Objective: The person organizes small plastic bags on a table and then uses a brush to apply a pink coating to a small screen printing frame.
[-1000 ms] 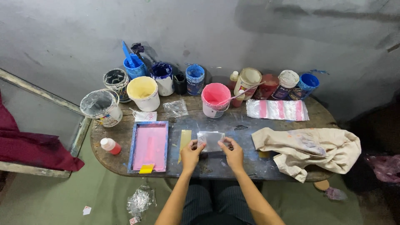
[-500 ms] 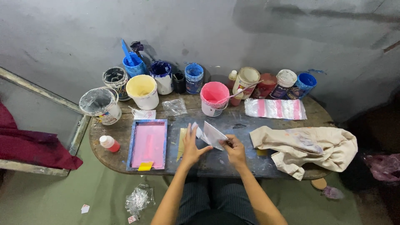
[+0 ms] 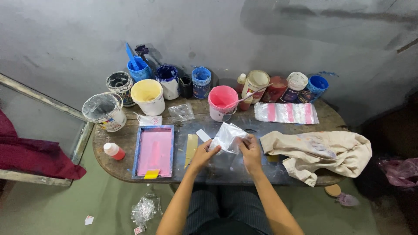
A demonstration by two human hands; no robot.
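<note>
Holding a clear plastic bag (image 3: pixel 227 135), pinched by the left hand (image 3: pixel 203 154) and right hand (image 3: pixel 251 151).
Just behind the bag, the pink paint tub (image 3: pixel 222 102) could be bumped and spilled.

Glossy clear plastic bag (image 3: pixel 227 137), worn wooden table (image 3: pixel 114 141), matt beige cloth (image 3: pixel 320 152)

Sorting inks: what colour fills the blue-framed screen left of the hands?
Pink, in the blue-framed screen; head view shows it.
</note>
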